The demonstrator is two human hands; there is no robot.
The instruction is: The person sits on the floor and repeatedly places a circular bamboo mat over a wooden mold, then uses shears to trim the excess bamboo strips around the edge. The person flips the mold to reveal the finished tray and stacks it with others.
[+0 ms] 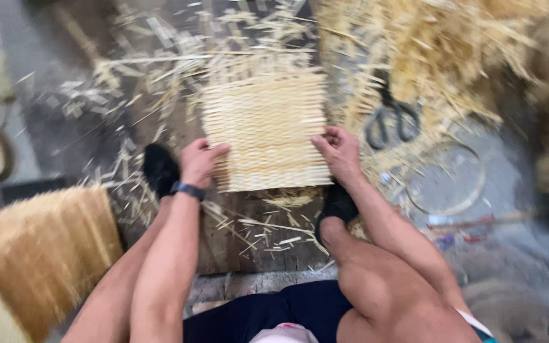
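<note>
1. Left hand (pixel 199 162) clamped on left edge of woven mat (pixel 264 127), right hand (pixel 338 152) on lower right edge; hands apart.
2. Mat at frame centre, flat on wooden board (pixel 236 241).
3. Probably light, semi-stiff, fraying; best gripped at side edges.
4. Scissors (pixel 392 121) right, wire ring (pixel 446 178) lower right, straw scraps (pixel 128 95) all round; little open room.

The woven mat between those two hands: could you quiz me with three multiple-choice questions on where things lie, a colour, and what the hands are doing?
1. Where are the scissors?
A. right of the woven mat
B. on the person's knee
C. under the mat

2. What colour is the wristband?
A. red
B. dark
C. white

3. How do the hands meet the mat?
A. both lifted clear
B. only one touches
C. left hand and right hand grip opposite edges

Answers: A, they lie on straw to its right; B, dark band on the left wrist; C, fingers on both side edges.
</note>
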